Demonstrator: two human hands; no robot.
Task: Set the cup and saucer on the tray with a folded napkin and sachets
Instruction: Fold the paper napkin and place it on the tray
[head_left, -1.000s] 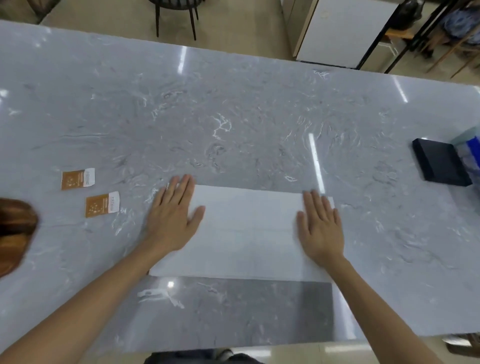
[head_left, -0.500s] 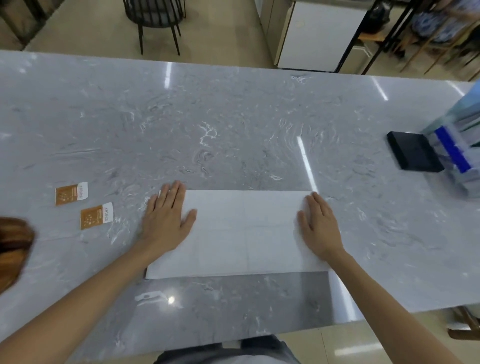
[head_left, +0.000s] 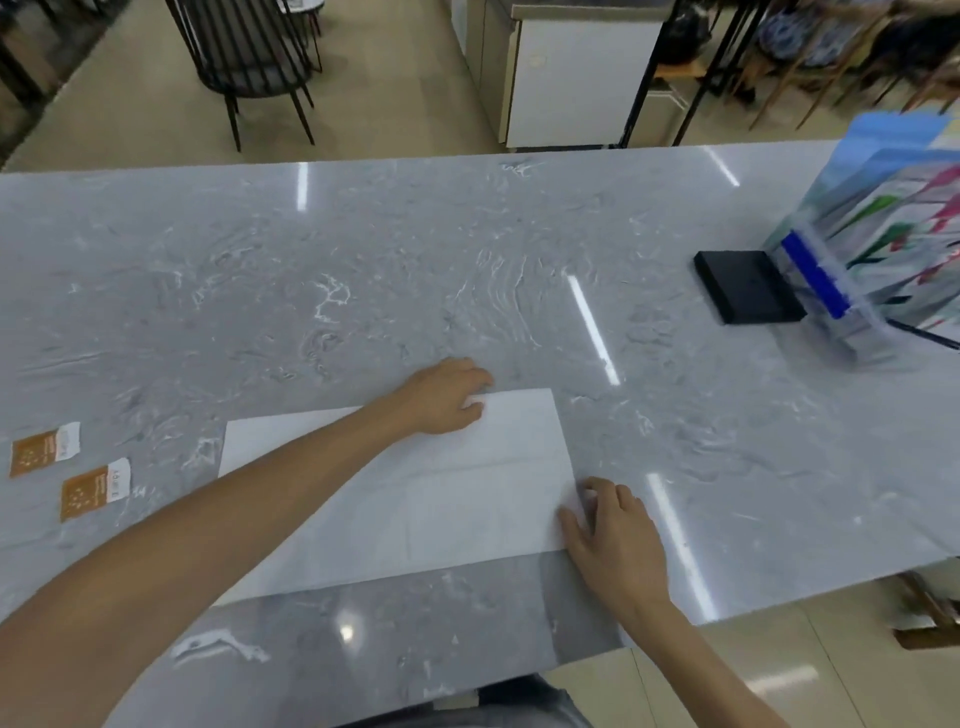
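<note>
Both hands pinch the napkin's (head_left: 415, 499) right edge: left hand (head_left: 447, 397) far corner, right hand (head_left: 608, 525) near corner; thin, limp paper, likely best lifted by corners.

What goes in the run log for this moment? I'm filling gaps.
step: folding napkin | left hand: pinching far right corner | right hand: pinching near right corner | sachets: untouched

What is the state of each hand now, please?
Left hand: pinches the napkin at its far right corner.
Right hand: pinches the napkin's near right corner.

No legible text, sachets (head_left: 45, 449) included
</note>
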